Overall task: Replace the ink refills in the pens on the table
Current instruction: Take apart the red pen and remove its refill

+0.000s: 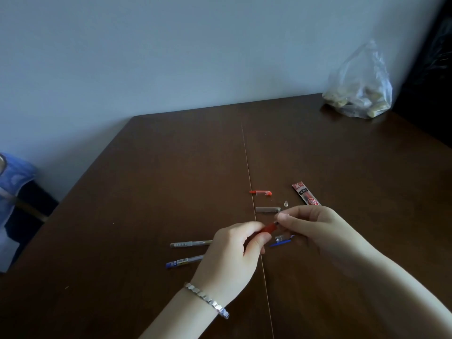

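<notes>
My left hand grips a red pen by its barrel over the dark wooden table. My right hand pinches the pen's tip end between thumb and fingers. Behind the hands lie a red cap, a grey cap, a small clear tip piece and a red refill packet. A blue refill and a clear barrel piece lie under my right hand. To the left lie a clear pen and a blue pen.
A clear plastic bag with pale lumps stands at the table's far right corner. A blue object sits beyond the table's left edge. A seam runs down the middle of the tabletop. The wall rises behind.
</notes>
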Demonstrator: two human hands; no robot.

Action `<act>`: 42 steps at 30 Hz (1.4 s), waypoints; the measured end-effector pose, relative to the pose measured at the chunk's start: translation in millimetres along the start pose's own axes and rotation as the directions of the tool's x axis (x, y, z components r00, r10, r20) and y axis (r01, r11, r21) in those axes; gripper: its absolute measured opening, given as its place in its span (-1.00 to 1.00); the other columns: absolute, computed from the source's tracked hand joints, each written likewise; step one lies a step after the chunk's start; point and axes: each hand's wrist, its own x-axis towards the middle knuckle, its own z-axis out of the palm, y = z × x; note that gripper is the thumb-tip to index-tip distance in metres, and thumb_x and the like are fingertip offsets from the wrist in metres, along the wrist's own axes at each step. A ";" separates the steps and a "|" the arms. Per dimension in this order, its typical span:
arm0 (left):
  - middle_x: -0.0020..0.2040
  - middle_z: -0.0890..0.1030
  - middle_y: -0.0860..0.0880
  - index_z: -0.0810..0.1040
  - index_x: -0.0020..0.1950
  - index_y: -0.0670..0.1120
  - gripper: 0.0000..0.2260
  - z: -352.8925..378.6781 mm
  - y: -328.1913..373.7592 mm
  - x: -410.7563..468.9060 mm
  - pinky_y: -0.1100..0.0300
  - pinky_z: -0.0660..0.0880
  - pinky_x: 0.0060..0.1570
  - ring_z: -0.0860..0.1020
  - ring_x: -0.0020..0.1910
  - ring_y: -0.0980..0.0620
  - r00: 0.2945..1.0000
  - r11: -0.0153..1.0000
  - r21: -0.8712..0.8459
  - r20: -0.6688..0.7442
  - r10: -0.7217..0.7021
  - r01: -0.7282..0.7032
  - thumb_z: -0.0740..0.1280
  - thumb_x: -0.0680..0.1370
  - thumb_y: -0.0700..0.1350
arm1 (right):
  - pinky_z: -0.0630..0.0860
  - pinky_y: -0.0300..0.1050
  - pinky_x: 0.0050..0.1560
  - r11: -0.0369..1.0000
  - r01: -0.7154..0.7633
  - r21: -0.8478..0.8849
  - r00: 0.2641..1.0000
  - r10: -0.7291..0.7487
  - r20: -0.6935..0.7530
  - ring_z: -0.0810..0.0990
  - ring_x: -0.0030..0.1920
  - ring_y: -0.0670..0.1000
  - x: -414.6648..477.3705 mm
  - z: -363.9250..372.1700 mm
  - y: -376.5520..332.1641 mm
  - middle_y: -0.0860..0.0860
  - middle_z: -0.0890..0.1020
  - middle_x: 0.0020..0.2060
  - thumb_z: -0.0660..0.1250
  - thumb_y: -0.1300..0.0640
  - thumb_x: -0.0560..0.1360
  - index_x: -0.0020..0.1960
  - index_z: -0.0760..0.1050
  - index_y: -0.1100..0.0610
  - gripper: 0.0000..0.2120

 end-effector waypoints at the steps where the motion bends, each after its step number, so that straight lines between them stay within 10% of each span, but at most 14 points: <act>1: -0.35 0.48 0.27 0.58 0.02 -0.01 -0.85 -1.0 -1.6 -0.2 0.52 0.42 -0.25 0.50 -0.16 0.33 1.000 1.000 0.004 0.006 -0.006 0.006 0.24 0.52 -0.06 | 0.46 -0.32 -0.37 1.000 0.011 0.000 1.000 -0.011 0.000 0.53 -0.33 0.00 0.3 -1.5 -1.5 0.11 0.62 -0.34 0.39 0.09 0.34 -0.26 0.63 0.15 -0.88; 4: -0.33 0.50 0.24 0.55 0.06 0.01 -0.83 -7.6 -8.8 -1.8 0.46 0.44 -0.32 0.50 -0.26 0.35 0.998 0.998 0.012 0.020 -0.060 0.060 0.23 0.53 -0.04 | 0.45 -0.38 -0.40 0.997 0.080 -0.011 0.990 -0.081 -0.112 0.51 -0.42 -0.12 8.0 -14.7 -6.6 0.06 0.60 -0.39 0.36 0.21 0.41 -0.23 0.63 0.13 -0.92; 8: -0.31 0.52 0.21 0.54 0.08 0.03 -0.82 -19.7 -18.5 -6.3 0.41 0.50 -0.24 0.50 -0.26 0.36 0.992 0.991 0.042 -0.015 -0.129 0.129 0.21 0.53 -0.02 | 0.44 -0.36 -0.27 0.848 0.092 -0.522 0.915 -0.279 -0.292 0.57 -0.23 -0.12 46.6 -38.4 -11.9 0.00 0.65 -0.23 0.41 0.18 0.38 -0.10 0.61 0.08 -0.90; 16: -0.22 0.53 0.22 0.49 0.17 0.04 -0.76 -34.9 -21.6 -20.1 0.46 0.46 -0.21 0.52 -0.22 0.20 0.969 0.970 0.035 -0.077 -0.237 0.240 0.20 0.53 0.01 | 0.50 -0.21 -0.03 0.530 0.016 -0.848 0.992 -0.113 -0.052 0.57 -0.05 -0.03 120.6 -44.8 1.2 0.07 0.63 0.03 0.37 0.22 0.41 0.01 0.60 0.14 -0.82; 23: -0.18 0.57 0.18 0.51 0.14 0.03 -0.77 -35.5 -27.9 -15.7 0.44 0.48 -0.17 0.55 -0.18 0.19 0.970 0.973 0.041 -0.093 -0.223 0.227 0.21 0.52 0.01 | 0.43 -0.33 -0.09 0.565 0.127 -0.815 0.952 -0.299 -0.059 0.53 -0.12 -0.14 83.1 -41.8 -8.3 -0.03 0.62 -0.03 0.38 0.21 0.39 0.11 0.54 0.05 -0.70; 30: -0.14 0.60 0.11 0.58 0.02 0.04 -0.86 -20.9 -19.6 -7.3 0.33 0.49 -0.19 0.54 -0.16 0.15 0.999 0.995 0.104 -0.042 0.010 -0.006 0.30 0.50 -0.05 | 0.52 -0.35 -0.12 0.719 0.372 -0.587 0.928 -0.272 0.255 0.58 -0.16 -0.20 4.5 4.2 -23.5 -0.14 0.65 -0.23 0.45 0.06 0.32 -0.08 0.62 -0.09 -0.82; 36: -0.17 0.59 0.13 0.58 0.00 0.03 -0.87 -29.2 -33.3 -14.1 0.50 0.34 -0.30 0.49 -0.23 0.23 0.996 0.937 0.341 -0.033 0.087 -0.070 0.30 0.49 -0.05 | 0.47 -0.35 -0.21 0.610 0.346 -0.713 0.933 -0.302 0.195 0.56 -0.17 -0.14 11.5 -17.1 -13.4 -0.12 0.62 -0.34 0.46 0.19 0.33 -0.28 0.58 -0.18 -0.75; 42: -0.15 0.56 0.12 0.56 0.06 -0.03 -0.82 -58.7 -58.2 -23.6 0.41 0.43 -0.27 0.53 -0.16 0.14 0.974 0.935 0.317 -0.204 -0.097 0.160 0.29 0.49 -0.06 | 0.36 -0.25 -0.11 0.561 0.215 -0.799 0.920 -0.392 -0.027 0.51 -0.16 -0.07 53.5 -31.7 -15.3 0.01 0.64 -0.13 0.32 0.21 0.45 -0.04 0.63 0.08 -0.85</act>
